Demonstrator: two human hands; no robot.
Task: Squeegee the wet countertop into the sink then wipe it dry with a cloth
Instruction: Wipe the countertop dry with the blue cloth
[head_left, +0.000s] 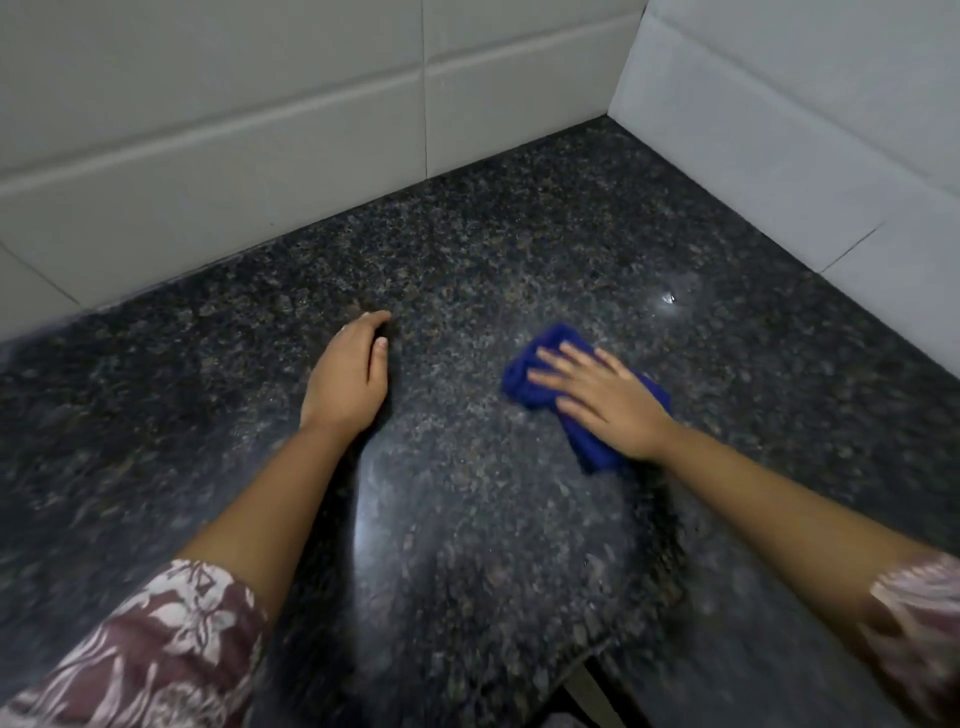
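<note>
One blue cloth (540, 387) lies on the dark granite countertop (519, 234) at about 3 o'clock — the right hand (602, 400) pressed flat on it, fingers spread. The left hand (348, 379), at centre, rests loosely curled and empty. Two patterned sleeves (156, 649) — both cut off and blurred.

Large pale grey wall tiles (260, 130) with thin grout lines fill the upper left and top of the frame. A second tiled wall (805, 130) meets them in a corner at upper right. Soft light glares off the dark speckled stone below.
</note>
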